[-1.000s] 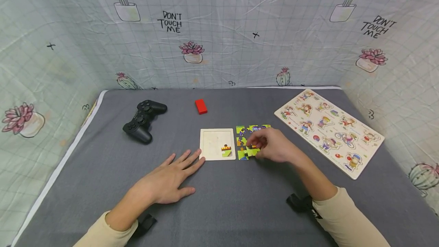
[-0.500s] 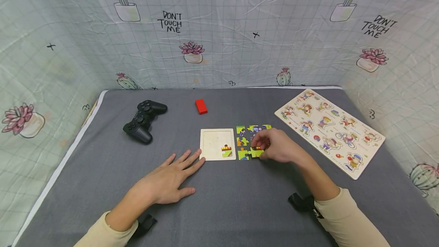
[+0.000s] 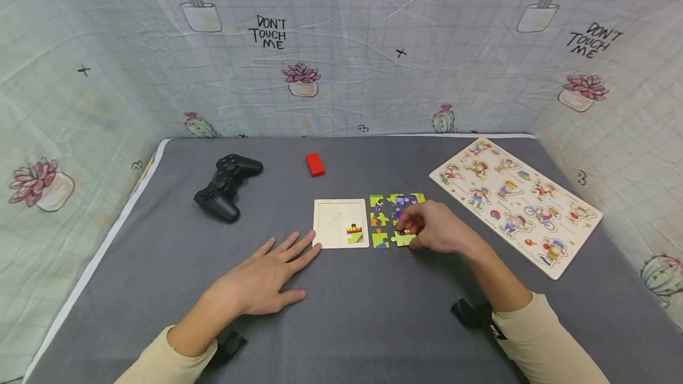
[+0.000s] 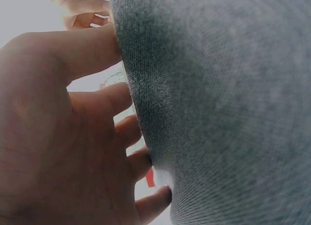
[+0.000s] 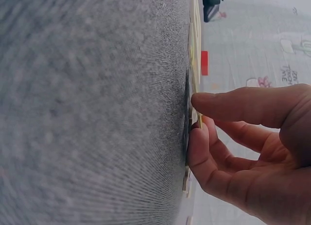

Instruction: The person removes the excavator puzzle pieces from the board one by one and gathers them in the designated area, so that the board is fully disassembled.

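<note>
My right hand point(image 3: 437, 230) pinches a green jigsaw puzzle piece point(image 3: 404, 240) between thumb and fingers, low over the cloth. In the right wrist view a thin edge of the piece point(image 5: 199, 119) shows at the fingertips. Around it lie several loose puzzle pieces point(image 3: 380, 239), some partly hidden by the hand. To their left is a square wooden puzzle tray point(image 3: 331, 218), with a red, yellow and green piece point(image 3: 354, 234) in its lower right corner. My left hand point(image 3: 261, 283) rests on the cloth with spread fingers, its fingertips at the tray's left edge.
A black game controller point(image 3: 226, 188) lies at the back left. Behind the tray sits a red block point(image 3: 315, 165). A wooden board with pictures of children point(image 3: 514, 206) lies at an angle on the right. A printed curtain point(image 3: 341, 46) encloses the grey-clothed table point(image 3: 341, 325).
My right hand has moved slightly to the right with the pinched piece, opening a gap from the lower left loose piece. The left hand has stayed in place.
</note>
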Available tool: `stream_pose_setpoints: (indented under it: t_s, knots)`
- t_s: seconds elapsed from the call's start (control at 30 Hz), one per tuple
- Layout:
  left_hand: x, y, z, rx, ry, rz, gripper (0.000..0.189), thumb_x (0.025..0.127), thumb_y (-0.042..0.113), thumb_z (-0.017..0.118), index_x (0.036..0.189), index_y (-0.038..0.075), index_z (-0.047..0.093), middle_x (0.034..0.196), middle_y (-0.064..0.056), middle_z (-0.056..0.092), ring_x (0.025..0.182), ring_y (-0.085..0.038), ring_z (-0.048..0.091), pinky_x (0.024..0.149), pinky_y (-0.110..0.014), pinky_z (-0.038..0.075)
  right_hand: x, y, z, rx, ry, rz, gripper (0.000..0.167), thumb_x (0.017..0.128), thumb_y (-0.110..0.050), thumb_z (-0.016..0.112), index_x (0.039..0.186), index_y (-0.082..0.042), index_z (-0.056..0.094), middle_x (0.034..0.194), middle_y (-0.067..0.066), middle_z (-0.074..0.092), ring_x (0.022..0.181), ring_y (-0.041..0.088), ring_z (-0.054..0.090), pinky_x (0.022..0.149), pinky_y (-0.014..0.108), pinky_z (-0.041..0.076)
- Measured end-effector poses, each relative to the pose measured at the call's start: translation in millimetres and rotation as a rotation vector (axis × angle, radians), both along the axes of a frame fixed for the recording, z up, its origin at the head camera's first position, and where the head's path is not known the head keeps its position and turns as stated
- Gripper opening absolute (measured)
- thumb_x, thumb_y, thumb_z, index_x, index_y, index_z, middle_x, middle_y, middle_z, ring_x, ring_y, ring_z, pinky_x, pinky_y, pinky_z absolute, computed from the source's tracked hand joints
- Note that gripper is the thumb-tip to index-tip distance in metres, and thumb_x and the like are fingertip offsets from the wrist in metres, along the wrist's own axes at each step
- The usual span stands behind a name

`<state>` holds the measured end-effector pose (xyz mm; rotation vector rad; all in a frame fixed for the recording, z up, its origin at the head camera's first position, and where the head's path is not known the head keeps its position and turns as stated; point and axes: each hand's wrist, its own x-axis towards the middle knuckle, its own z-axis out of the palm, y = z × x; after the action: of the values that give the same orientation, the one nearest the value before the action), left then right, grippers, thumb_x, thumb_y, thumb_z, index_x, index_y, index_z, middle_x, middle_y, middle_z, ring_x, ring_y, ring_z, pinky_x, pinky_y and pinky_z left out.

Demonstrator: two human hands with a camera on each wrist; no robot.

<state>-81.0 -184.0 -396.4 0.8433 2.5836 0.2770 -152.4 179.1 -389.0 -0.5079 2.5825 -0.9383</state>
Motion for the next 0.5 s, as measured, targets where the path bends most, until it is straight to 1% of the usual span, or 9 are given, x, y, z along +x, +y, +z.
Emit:
stream_pose_setpoints:
  t_s: [0.2,0.5]
  knots:
    - [-0.7,-0.1,0.2,-0.004,-0.006,-0.001,0.081,0.101,0.049,0.064,0.168,0.026,0.023,0.177,0.003,0.009,0.163,-0.029,0.013,0.127,-0.065,0.017,1.3,-0.7,-0.6,0.011,-0.011,-0.007,0.028,0.075,0.007,0.084,0.099,-0.007,0.078,0.092,0.004,0.072,0.083,0.017,0.062,0.073,0.028,0.053]
    - [-0.8,-0.2,-0.3,-0.006,-0.001,-0.002,0.082,0.101,0.049,0.064,0.168,0.026,0.023,0.177,0.004,0.009,0.163,-0.029,0.014,0.127,-0.065,0.017,0.9,-1.4,0.9,0.03,0.012,0.002,0.028,0.075,0.006,0.085,0.1,-0.007,0.078,0.09,0.004,0.072,0.081,0.016,0.06,0.073,0.028,0.052]
